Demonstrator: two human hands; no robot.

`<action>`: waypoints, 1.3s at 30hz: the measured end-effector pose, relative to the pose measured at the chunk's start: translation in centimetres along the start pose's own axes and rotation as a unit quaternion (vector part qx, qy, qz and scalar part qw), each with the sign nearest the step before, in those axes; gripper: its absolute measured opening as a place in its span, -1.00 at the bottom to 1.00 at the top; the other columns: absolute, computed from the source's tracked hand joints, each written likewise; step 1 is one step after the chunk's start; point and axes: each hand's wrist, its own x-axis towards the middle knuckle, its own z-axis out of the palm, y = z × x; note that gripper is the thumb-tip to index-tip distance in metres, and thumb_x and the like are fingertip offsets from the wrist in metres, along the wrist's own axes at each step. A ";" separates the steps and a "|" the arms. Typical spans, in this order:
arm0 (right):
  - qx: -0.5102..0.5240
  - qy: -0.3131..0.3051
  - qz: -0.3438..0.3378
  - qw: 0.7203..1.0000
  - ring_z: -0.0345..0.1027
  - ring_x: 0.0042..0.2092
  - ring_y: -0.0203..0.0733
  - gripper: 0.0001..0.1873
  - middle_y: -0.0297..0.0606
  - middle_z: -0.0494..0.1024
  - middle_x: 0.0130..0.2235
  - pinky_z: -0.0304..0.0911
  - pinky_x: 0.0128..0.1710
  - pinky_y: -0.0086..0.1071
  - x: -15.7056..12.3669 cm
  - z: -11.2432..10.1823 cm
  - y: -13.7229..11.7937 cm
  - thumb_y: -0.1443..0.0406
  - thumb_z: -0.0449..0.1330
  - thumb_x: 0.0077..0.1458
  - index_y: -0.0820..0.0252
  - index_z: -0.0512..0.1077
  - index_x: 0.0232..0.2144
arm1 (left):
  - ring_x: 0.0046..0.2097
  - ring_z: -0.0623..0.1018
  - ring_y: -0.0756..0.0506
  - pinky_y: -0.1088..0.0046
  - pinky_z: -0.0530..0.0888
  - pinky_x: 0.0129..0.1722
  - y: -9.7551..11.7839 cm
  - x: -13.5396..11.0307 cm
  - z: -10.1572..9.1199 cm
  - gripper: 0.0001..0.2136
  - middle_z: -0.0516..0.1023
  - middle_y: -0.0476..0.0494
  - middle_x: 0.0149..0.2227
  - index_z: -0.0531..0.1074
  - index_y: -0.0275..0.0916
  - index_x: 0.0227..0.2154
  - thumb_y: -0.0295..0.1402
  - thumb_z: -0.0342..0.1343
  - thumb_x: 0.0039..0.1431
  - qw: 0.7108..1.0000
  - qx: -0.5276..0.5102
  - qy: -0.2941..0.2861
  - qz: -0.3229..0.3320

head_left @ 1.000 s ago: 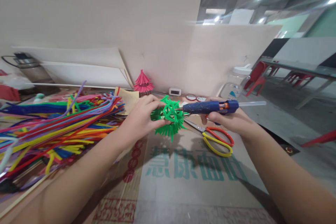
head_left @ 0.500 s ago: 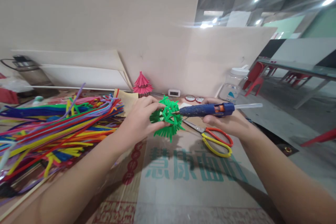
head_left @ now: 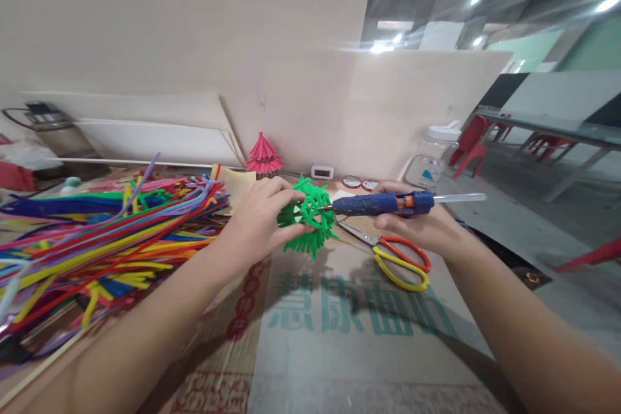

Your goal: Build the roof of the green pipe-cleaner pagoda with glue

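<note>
Between the thumb and fingers of my left hand is a spiky green pipe-cleaner tree, tipped on its side above the cardboard. My right hand is closed around a blue hot glue gun, its handle mostly hidden by the palm. A clear glue stick pokes out of its rear end. The nozzle points left and reaches in among the green bristles; whether it touches them I cannot tell. Below the glue gun lie scissors with one red and one yellow handle loop.
Loose colourful pipe cleaners are heaped on the left. Along the back stand a pink pipe-cleaner tree, a small white digital clock, glasses and a clear plastic jar. Printed cardboard covers the table in front.
Hardly anything differs. Both hands keep their hold and place, with the nozzle still at the green tree; the whole view has shifted very slightly.
</note>
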 end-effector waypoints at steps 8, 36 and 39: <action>0.005 -0.014 -0.021 1.000 0.32 -0.42 -0.22 -0.65 -0.35 0.46 -0.45 0.29 -0.39 -0.37 0.2 0.0 -0.6 0.04 0.36 -0.07 0.12 0.40 -0.38 | -0.07 0.45 -0.20 0.28 0.35 -0.07 -0.2 0.0 0.1 -0.65 0.48 -0.15 -0.16 0.49 -0.26 -0.12 -0.16 0.33 0.13 1.000 -0.012 0.005 -0.001; 0.066 -0.073 -0.004 0.995 0.25 -0.50 -0.26 -0.62 -0.41 0.41 -0.55 0.14 -0.46 -0.37 0.3 -1.0 2.4 0.02 0.22 0.13 0.18 0.39 -0.17 | -0.02 0.44 -0.21 0.23 0.36 -0.01 -1.1 -0.2 -0.8 -0.68 0.45 -0.15 -0.12 0.45 -0.22 -0.10 -0.14 0.26 0.19 0.999 -0.033 0.032 -0.013; 0.084 -0.079 -0.009 0.993 0.20 -0.52 -0.28 -0.58 -0.44 0.37 -0.56 0.09 -0.49 -0.38 0.3 -1.0 2.4 -0.02 0.24 0.12 0.17 0.38 -0.17 | -0.01 0.44 -0.22 0.22 0.36 0.00 -1.1 -0.2 -0.9 -0.68 0.45 -0.16 -0.11 0.45 -0.20 -0.09 -0.13 0.24 0.21 0.999 -0.024 0.031 -0.005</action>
